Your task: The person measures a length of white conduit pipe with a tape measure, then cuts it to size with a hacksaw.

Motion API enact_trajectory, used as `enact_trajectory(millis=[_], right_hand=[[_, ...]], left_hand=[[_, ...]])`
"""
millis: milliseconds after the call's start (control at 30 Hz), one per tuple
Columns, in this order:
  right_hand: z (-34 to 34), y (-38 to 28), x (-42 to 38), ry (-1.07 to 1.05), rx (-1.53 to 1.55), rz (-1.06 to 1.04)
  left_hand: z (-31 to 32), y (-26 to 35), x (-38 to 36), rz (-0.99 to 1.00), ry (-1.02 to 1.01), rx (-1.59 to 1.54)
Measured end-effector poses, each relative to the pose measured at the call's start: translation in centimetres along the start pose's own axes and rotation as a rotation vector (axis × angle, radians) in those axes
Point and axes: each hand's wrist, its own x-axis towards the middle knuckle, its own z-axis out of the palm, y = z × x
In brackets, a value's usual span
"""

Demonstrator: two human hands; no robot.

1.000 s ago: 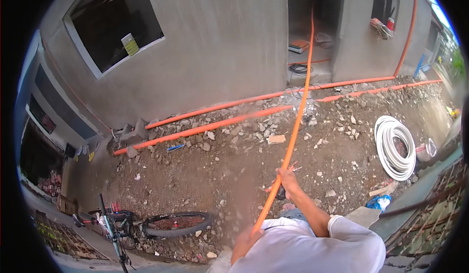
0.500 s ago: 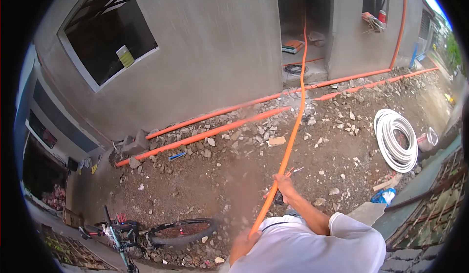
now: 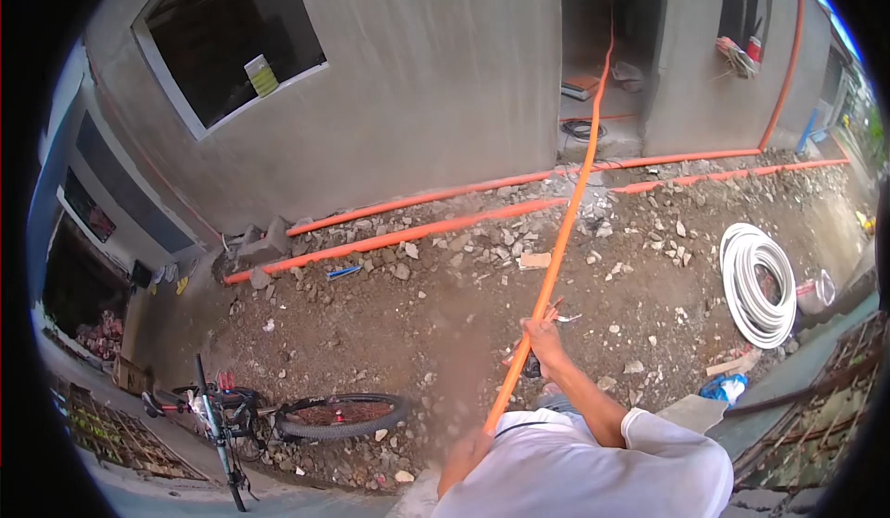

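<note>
The right hand (image 3: 547, 344) is curling its fingers around an orange pipe (image 3: 562, 242) reaching into a doorway (image 3: 582, 26), apparently steadying it; the left hand (image 3: 466, 455) is touching its near end, fingers unclear. Shifting it is likely requiring both.

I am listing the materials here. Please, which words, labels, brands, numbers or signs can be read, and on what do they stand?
There is no readable text.
White and yellow-green container: any print too small.
Black rubber bicycle tyre: any lettering too blurred.
Long orange pipe, coiled white tubing: no lettering can be made out.
</note>
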Motion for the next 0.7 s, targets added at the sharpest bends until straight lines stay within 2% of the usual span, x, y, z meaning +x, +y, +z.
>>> enact_trajectory(millis=[67, 133, 200, 267, 367, 400, 500, 533, 633, 700], right_hand=[[-0.9, -0.8, 0.5, -0.001, 0.064, 0.049], [-0.9, -4.9, -3.2, 0.021, 0.061, 0.153], [-1.8, -4.2, -1.3, 0.071, -0.041, 0.005], [-3.1, -4.0, -1.5, 0.043, -0.056, 0.048], [-2.2, -5.4, -3.3, 0.073, 0.029, 0.216], [-1.7, -5.7, -4.5, 0.06, 0.031, 0.178], [-1.9, -5.1, -3.9, 0.044, 0.02, 0.11], [-2.2, -4.5, -3.2, -0.013, -0.065, 0.041], [-1.4, -5.1, -2.2, -0.034, 0.096, 0.099], [-0.3, -5.9, -2.4, -0.026, 0.058, 0.076]], left_hand=[[0.5, 0.5, 0.7, 0.067, 0.004, 0.019], [0.5, 2.6, 0.3, 0.083, -0.007, 0.085], [1.0, 2.6, 1.7, 0.105, -0.084, 0.093], [1.2, 1.9, 2.0, 0.06, -0.142, 0.089], [1.4, 4.5, 1.3, 0.052, -0.066, 0.091], [1.0, 4.3, 1.2, -0.079, -0.069, 0.183], [2.7, -1.0, 2.8, 0.182, -0.112, 0.043], [1.7, 2.9, 1.2, 0.036, -0.09, 0.017], [1.3, 4.9, 1.3, -0.073, -0.079, 0.136], [1.1, 3.5, 1.8, -0.001, -0.055, 0.112]])
